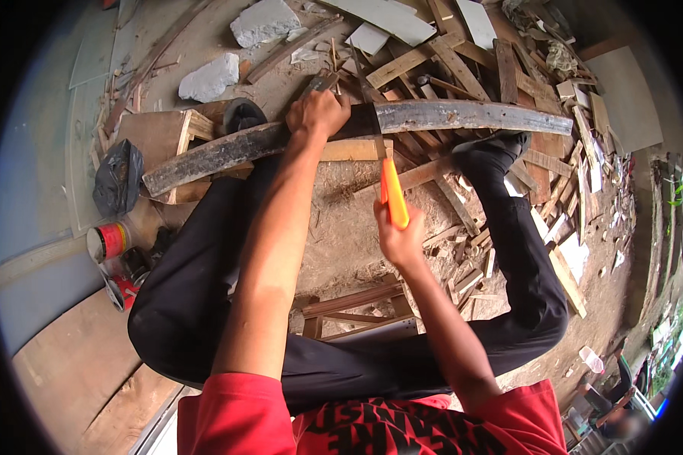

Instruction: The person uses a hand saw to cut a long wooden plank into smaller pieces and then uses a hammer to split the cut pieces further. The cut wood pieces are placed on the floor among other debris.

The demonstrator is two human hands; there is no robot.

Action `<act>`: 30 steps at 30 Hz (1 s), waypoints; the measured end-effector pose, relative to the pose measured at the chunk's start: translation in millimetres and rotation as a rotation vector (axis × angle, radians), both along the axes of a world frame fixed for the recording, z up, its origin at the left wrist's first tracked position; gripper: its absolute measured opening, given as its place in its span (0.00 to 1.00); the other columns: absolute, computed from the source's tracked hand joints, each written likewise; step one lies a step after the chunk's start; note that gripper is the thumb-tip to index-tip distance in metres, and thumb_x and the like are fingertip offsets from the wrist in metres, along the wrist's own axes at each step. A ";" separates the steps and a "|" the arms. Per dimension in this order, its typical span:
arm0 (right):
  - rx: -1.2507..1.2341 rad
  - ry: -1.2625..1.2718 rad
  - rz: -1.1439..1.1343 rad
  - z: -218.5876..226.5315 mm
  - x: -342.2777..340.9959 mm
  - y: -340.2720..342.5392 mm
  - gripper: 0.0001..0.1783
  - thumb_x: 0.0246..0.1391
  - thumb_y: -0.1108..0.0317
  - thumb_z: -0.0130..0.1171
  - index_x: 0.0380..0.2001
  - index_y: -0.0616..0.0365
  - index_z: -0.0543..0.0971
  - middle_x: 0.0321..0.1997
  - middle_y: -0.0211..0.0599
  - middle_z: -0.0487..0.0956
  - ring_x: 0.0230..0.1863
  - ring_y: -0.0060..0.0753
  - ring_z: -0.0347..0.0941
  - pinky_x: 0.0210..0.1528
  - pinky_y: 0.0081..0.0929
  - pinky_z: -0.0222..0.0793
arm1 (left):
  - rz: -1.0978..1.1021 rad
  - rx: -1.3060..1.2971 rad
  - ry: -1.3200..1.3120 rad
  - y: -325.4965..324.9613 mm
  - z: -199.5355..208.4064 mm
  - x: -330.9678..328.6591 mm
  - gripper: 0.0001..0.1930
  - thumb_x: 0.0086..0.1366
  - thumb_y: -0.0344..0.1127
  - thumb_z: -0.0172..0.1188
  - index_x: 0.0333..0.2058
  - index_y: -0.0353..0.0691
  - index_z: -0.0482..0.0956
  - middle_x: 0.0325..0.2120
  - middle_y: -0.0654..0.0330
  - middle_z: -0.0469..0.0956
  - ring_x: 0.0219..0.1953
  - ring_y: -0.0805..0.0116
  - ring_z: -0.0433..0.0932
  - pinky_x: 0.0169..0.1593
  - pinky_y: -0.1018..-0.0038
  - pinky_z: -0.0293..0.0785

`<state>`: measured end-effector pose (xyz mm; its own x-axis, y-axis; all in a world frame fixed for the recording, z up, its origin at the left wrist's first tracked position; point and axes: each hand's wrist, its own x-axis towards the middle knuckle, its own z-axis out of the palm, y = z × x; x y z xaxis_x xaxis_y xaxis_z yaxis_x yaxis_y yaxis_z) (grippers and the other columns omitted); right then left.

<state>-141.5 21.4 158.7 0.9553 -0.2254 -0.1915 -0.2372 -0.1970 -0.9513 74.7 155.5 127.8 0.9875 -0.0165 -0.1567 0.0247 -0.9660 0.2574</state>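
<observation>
Found the saw (395,199) across the plank (474,116), bag (119,178) and cans (114,241) to the left, wood scraps (506,72) to the right; noted rubble chunks (264,23) behind the plank.

Long wooden plank (470,115), grey, worn, blotched with pale marks; lies crosswise left to right, left end nearer than right. Left stretch darker, right stretch paler. Saw (394,182), bright orange handle, narrow dark blade; handle on near side, blade pointing far and across plank around its middle. Depth of any cut unclear.
</observation>
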 end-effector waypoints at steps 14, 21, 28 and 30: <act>0.113 0.199 -0.017 94.5 -40.8 -23.0 0.17 0.62 0.64 0.56 0.22 0.64 0.72 0.15 0.25 0.67 0.21 0.15 0.61 0.22 0.26 0.58 | -0.035 -0.029 0.108 4.3 -12.5 28.4 0.26 0.65 0.55 0.46 0.37 0.38 0.86 0.39 0.44 0.83 0.44 0.46 0.83 0.47 0.57 0.79; -0.029 0.179 -0.030 88.7 3.4 -27.9 0.15 0.56 0.67 0.55 0.21 0.68 0.74 0.13 0.31 0.69 0.20 0.17 0.64 0.21 0.30 0.62 | -0.046 0.016 0.072 -4.4 2.4 10.0 0.26 0.65 0.54 0.46 0.35 0.37 0.86 0.36 0.43 0.83 0.43 0.46 0.83 0.47 0.57 0.79; -0.058 0.020 -0.014 10.1 31.2 -6.9 0.10 0.55 0.68 0.56 0.28 0.66 0.77 0.19 0.31 0.72 0.25 0.19 0.68 0.27 0.27 0.64 | -0.003 -0.036 0.086 2.0 0.0 33.2 0.25 0.64 0.54 0.49 0.37 0.38 0.86 0.37 0.44 0.83 0.42 0.46 0.83 0.46 0.55 0.79; 0.001 0.112 -0.002 5.8 18.3 -10.6 0.09 0.53 0.69 0.57 0.30 0.66 0.79 0.21 0.43 0.78 0.26 0.28 0.76 0.32 0.31 0.70 | -0.056 0.037 0.077 5.2 -0.1 17.3 0.25 0.65 0.54 0.49 0.37 0.38 0.86 0.38 0.45 0.83 0.42 0.46 0.83 0.44 0.56 0.79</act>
